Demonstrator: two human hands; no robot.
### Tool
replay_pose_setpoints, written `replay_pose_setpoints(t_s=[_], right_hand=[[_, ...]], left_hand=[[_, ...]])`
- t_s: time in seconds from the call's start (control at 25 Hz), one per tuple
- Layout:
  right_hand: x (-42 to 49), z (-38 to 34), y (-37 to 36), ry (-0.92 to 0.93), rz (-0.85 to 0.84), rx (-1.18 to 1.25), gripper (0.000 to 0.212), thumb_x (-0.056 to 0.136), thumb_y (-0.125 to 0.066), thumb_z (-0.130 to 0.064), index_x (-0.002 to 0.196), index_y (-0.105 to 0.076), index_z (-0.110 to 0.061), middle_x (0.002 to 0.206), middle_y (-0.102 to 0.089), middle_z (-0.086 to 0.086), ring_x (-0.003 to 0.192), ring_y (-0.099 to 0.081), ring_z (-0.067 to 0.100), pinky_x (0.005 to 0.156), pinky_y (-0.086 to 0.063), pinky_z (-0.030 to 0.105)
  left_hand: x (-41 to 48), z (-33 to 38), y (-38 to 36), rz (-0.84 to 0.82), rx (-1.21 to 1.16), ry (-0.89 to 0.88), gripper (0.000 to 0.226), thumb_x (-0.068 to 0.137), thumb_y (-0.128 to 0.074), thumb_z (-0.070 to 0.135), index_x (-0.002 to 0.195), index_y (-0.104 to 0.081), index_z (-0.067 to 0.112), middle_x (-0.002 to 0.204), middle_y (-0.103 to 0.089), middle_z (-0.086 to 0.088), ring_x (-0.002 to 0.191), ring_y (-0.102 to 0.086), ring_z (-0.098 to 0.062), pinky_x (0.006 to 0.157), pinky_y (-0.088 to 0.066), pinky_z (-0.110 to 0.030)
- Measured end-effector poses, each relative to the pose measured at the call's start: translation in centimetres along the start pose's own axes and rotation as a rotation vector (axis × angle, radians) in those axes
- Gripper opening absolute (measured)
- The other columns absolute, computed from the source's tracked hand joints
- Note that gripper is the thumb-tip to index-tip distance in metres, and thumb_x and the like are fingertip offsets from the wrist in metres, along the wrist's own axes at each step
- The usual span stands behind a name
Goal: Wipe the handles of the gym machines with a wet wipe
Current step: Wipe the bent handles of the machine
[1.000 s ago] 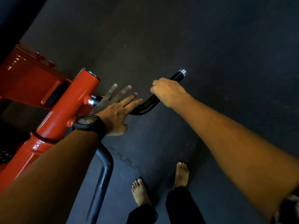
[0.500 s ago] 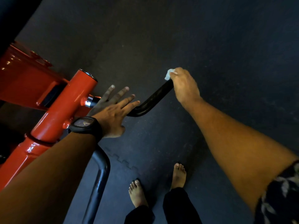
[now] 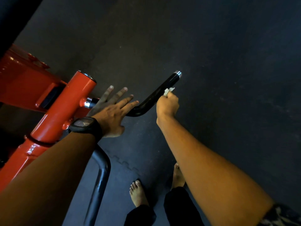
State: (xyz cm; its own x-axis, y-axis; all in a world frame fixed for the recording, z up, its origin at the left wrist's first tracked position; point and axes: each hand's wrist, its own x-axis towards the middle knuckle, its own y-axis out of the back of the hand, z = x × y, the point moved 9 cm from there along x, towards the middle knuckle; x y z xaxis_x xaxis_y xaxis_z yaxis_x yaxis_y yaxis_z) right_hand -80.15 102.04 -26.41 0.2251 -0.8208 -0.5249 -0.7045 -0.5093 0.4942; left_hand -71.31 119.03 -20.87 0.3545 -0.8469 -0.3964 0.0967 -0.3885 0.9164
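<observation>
A black curved handle (image 3: 169, 80) with a chrome end cap juts from the red machine post (image 3: 71, 101). My right hand (image 3: 167, 105) grips a white wet wipe (image 3: 168, 91) and holds it against the handle's near side, about midway along the bar. My left hand (image 3: 112, 111) lies flat with fingers spread over the inner part of the handle, near its chrome collar. A black watch sits on that wrist.
A second black bent bar (image 3: 101, 176) runs down from the red frame (image 3: 24, 82) under my left forearm. My bare feet (image 3: 138, 193) stand on dark rubber floor mats (image 3: 211, 46) with an interlocking seam.
My right hand slid with the wipe from the handle's tip back down toward its middle, uncovering the chrome end cap. My left hand stayed put.
</observation>
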Motion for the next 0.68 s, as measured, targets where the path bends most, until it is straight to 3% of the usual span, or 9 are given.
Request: replay_pose_setpoints(t_s=[0.16,0.24,0.28,0.32,0.36,0.44,0.52,0.6,0.68], right_hand=[[-1.8,0.8,-0.3,-0.029,-0.022,-0.081,0.029,0.094,-0.049,-0.009,0.114,-0.068,0.000,0.114,-0.068,0.020,0.107,-0.064,0.038,0.093,-0.053,0.047],[-4.8,0.5,-1.1,0.082,-0.104,-0.214,0.024,0.094,-0.053,-0.013,0.105,-0.070,0.000,0.107,-0.070,0.020,0.102,-0.064,0.039,0.087,-0.052,0.046],[-6.5,0.1,-0.8,0.157,-0.138,-0.245,0.021,0.094,-0.055,-0.016,0.094,-0.071,-0.003,0.098,-0.071,0.018,0.093,-0.064,0.037,0.079,-0.052,0.044],[-7.9,-0.4,-0.1,0.232,-0.161,-0.239,0.021,0.094,-0.057,-0.018,0.083,-0.070,-0.006,0.086,-0.069,0.014,0.081,-0.062,0.032,0.070,-0.049,0.041],[-8.4,-1.2,0.2,0.280,-0.169,-0.194,0.023,0.094,-0.058,-0.020,0.077,-0.070,-0.010,0.078,-0.066,0.009,0.074,-0.059,0.027,0.065,-0.046,0.038],[-9.9,-3.7,1.7,0.358,-0.192,-0.074,0.017,0.093,-0.061,-0.019,0.091,-0.078,-0.016,0.080,-0.070,0.003,0.076,-0.062,0.020,0.068,-0.051,0.037],[-13.6,-7.0,2.6,0.460,-0.283,0.019,0.017,0.094,-0.062,-0.019,0.097,-0.078,-0.015,0.081,-0.071,0.002,0.078,-0.064,0.018,0.074,-0.055,0.037],[-16.9,-9.5,3.1,0.476,-0.363,0.111,0.022,0.092,-0.061,-0.022,0.089,-0.074,-0.005,0.083,-0.070,0.010,0.081,-0.065,0.025,0.079,-0.053,0.047],[-19.3,-11.7,3.9,0.388,-0.441,0.241,0.028,0.084,-0.060,-0.030,0.086,-0.074,-0.006,0.090,-0.072,0.012,0.088,-0.068,0.030,0.084,-0.054,0.050]], left_hand=[[0.2,0.2,-0.4,-0.100,-0.031,0.036,0.097,0.084,-0.060,0.051,0.159,-0.002,0.035,0.168,-0.004,0.004,0.153,0.016,-0.021,0.121,0.016,-0.052],[0.5,-0.5,-0.7,-0.157,-0.128,0.083,0.086,0.092,-0.057,0.045,0.159,-0.005,0.034,0.168,-0.004,0.006,0.153,0.015,-0.018,0.121,0.016,-0.047],[0.2,-0.5,-0.5,-0.166,-0.278,0.120,0.078,0.096,-0.055,0.040,0.159,-0.011,0.033,0.167,-0.009,0.006,0.154,0.009,-0.017,0.121,0.013,-0.043],[-0.3,-0.5,-0.2,-0.149,-0.577,0.200,0.067,0.100,-0.055,0.032,0.158,-0.022,0.031,0.165,-0.019,0.005,0.154,-0.002,-0.016,0.122,0.008,-0.038],[-0.4,-0.9,0.1,-0.113,-0.930,0.295,0.056,0.101,-0.054,0.025,0.154,-0.035,0.026,0.160,-0.034,0.002,0.151,-0.019,-0.015,0.123,-0.003,-0.035],[-2.3,-0.5,2.2,0.006,-1.454,0.392,0.036,0.103,-0.052,0.018,0.139,-0.056,0.016,0.138,-0.061,-0.003,0.129,-0.053,-0.011,0.115,-0.034,-0.027],[-4.9,-0.3,5.7,0.148,-1.590,0.361,0.021,0.104,-0.052,0.022,0.118,-0.067,0.018,0.107,-0.072,0.005,0.101,-0.067,-0.005,0.096,-0.051,-0.023],[-7.3,-0.7,9.4,0.314,-1.654,0.363,0.012,0.101,-0.058,0.024,0.101,-0.068,0.017,0.090,-0.070,-0.001,0.088,-0.066,-0.016,0.091,-0.054,-0.039],[-10.0,-1.8,12.8,0.477,-1.662,0.406,0.013,0.100,-0.062,0.020,0.096,-0.068,0.009,0.088,-0.066,-0.014,0.085,-0.064,-0.026,0.090,-0.053,-0.052]])
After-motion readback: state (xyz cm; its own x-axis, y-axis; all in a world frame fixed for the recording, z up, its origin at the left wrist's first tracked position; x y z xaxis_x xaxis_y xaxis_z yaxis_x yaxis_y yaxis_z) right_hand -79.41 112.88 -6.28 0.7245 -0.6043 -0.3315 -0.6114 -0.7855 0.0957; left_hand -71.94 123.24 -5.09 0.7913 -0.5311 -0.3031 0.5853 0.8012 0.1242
